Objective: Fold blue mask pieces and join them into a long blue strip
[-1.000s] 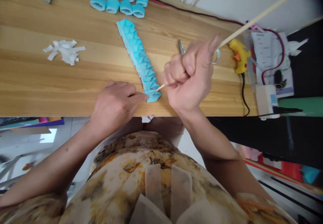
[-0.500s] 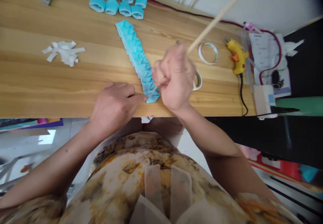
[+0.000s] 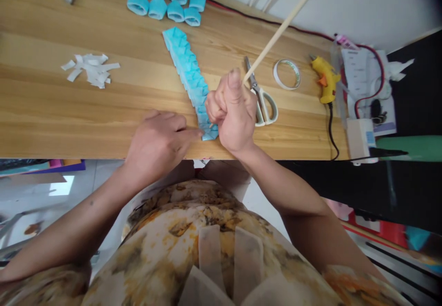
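I observe the right hand [image 3: 236, 112] clenched round a stick [image 3: 283, 28], scissors [image 3: 254, 86] beside it; left hand [image 3: 157, 140] touches the strip [image 3: 189, 78], grip unclear

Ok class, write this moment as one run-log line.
left hand: touching near end of blue folded strip | right hand: grips wooden stick, tip at strip | nearby: scissors, yellow glue gun

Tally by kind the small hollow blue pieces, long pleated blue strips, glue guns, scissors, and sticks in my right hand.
Small hollow blue pieces: 8
Long pleated blue strip: 1
Yellow glue gun: 1
Scissors: 1
Stick in the right hand: 1
Total: 12
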The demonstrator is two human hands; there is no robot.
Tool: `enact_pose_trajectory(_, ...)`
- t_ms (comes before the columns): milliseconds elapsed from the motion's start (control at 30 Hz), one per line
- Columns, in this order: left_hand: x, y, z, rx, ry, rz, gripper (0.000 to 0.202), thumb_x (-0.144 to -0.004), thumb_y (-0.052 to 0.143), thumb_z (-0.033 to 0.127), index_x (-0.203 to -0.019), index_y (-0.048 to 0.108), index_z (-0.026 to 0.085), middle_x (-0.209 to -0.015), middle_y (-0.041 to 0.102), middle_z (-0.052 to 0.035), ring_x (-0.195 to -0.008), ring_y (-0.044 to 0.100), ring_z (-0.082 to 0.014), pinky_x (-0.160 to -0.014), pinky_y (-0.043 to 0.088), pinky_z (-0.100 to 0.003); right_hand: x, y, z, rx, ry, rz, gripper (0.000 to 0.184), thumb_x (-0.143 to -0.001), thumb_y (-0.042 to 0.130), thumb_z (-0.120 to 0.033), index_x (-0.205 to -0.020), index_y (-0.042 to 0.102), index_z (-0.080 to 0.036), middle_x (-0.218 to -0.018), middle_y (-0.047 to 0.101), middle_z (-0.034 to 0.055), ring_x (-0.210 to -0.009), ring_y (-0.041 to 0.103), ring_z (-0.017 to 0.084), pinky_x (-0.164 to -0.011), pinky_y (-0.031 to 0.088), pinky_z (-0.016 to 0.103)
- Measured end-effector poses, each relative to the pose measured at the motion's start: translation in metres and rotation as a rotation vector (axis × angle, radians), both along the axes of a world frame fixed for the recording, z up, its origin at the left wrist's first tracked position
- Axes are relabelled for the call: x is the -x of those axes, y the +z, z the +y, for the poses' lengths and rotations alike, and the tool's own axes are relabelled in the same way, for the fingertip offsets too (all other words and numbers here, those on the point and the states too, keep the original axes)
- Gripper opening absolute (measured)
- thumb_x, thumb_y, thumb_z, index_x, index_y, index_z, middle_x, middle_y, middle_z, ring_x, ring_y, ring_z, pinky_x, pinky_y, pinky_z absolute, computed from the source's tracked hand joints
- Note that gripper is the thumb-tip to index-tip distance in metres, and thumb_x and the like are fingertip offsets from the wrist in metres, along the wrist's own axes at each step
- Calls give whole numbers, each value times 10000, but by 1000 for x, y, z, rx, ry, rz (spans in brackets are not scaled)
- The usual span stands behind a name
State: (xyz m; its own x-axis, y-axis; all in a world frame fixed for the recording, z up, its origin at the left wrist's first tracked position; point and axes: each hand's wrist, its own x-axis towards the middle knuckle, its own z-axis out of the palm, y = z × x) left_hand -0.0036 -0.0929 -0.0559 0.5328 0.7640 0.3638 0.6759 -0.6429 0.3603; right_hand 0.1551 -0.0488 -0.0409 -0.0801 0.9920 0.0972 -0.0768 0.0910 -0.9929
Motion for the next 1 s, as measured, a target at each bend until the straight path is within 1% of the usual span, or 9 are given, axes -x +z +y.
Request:
enact_pose_trajectory(100, 5, 0, 0, 100, -2, -91, 325, -1016, 450, 204, -1022, 764, 285, -745, 674, -20, -709, 627, -178, -662, 378, -344, 0, 1, -1, 37, -34, -48, 702, -863, 335, -896, -608, 194, -257, -505, 218, -22, -476, 279, 171, -454, 324, 339)
enact_pose_trajectory(167, 6, -1, 0, 118, 22, -121, 328, -1011, 443, 196, -1037, 758, 283, -756, 678, -17, -697, 630, -168, -674, 406, -340, 0, 4, -2, 55, -32, -61, 705, -847, 350, -907, -610, 205, -259, -506, 228, -19, -482, 294, 176, -451, 335, 338)
enact_pose_trajectory(267, 3, -3, -1, 59, 49, -65, 329, -1005, 448, 189, -1058, 763, 266, -715, 645, -23, -674, 606, -178, -637, 387, -343, 1, 6, -3, 62, -15, -51, 705, -838, 367, -913, -597, 234, -265, -509, 238, -20, -483, 288, 176, -450, 326, 336)
enact_pose_trajectory(400, -4, -5, -2, -19, 72, 16, 341, -998, 446, 181, -1033, 782, 231, -710, 639, -48, -684, 599, -207, -612, 358, -355, 0, 6, -3, 5, 9, 48, 701, -864, 378, -888, -577, 255, -261, -517, 260, -28, -474, 242, 159, -460, 271, 330)
enact_pose_trajectory(500, -6, -4, -2, -32, 79, 41, 355, -988, 439, 169, -1008, 789, 224, -710, 642, -56, -680, 593, -219, -606, 362, -362, -4, 13, -1, -30, 12, 149, 699, -883, 441, -843, -575, 242, -248, -508, 194, -49, -446, 197, 137, -444, 219, 322)
enact_pose_trajectory(600, -6, -4, -2, -43, 82, 51, 356, -994, 434, 176, -1007, 786, 229, -701, 637, -50, -674, 586, -216, -597, 359, -360, -6, 20, 0, -89, 45, 248, 678, -917, 535, -742, -567, 241, -242, -493, 143, -66, -415, 180, 120, -437, 199, 324)
enact_pose_trajectory(767, -6, -3, -2, -86, 81, 48, 368, -1013, 419, 179, -1001, 782, 234, -690, 627, -42, -665, 580, -207, -591, 346, -363, 0, 10, -2, -118, 130, 211, 602, -997, 512, -614, -577, 295, -242, -515, 223, -56, -454, 209, 119, -470, 229, 325)
enact_pose_trajectory(867, -6, -3, -2, -93, 76, 48, 372, -1009, 419, 169, -973, 784, 225, -689, 622, -45, -662, 575, -203, -592, 340, -365, -1, 9, 0, -123, 129, 208, 614, -990, 483, -660, -580, 301, -241, -515, 233, -53, -453, 202, 120, -472, 218, 325)
enact_pose_trajectory(1000, -6, -3, -2, -37, 89, 62, 370, -1013, 414, 198, -998, 781, 241, -695, 622, -41, -679, 573, -202, -594, 341, -357, -5, 15, 3, -101, 34, 174, 673, -921, 437, -799, -585, 250, -247, -511, 216, -45, -447, 195, 139, -462, 202, 332)
